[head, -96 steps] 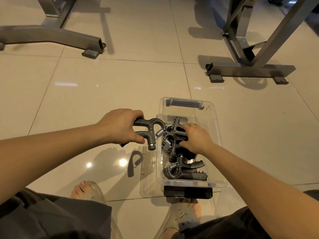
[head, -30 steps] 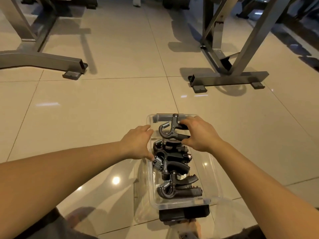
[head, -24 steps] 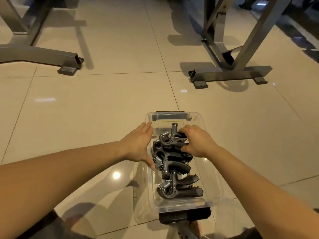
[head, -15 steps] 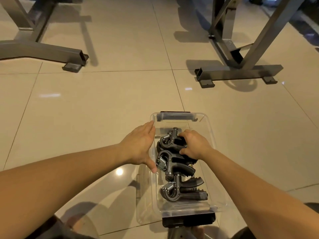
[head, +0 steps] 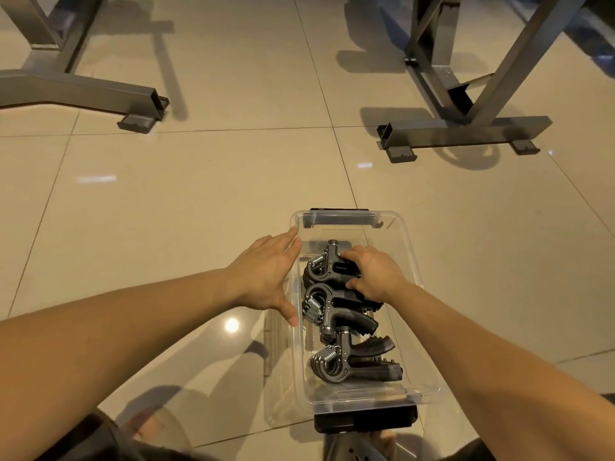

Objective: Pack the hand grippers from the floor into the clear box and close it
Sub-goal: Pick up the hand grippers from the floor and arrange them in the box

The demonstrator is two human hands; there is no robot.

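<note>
The clear box stands open on the tiled floor in front of me, a black latch at its far and near end. Several grey hand grippers with steel springs lie inside in a row. My right hand reaches into the box and grips the handles of the farthest hand gripper. My left hand lies flat with straight fingers against the box's left wall. The clear lid leans at the box's left side, partly under my left arm.
A grey metal frame foot stands on the floor at the far left. A second metal frame base stands at the far right. Bare glossy tiles lie between them and the box. My sandalled foot is just below the box's near end.
My right hand has lowered the last hand gripper from above the box's far end down onto the row. My left hand has stayed flat on the left wall.
</note>
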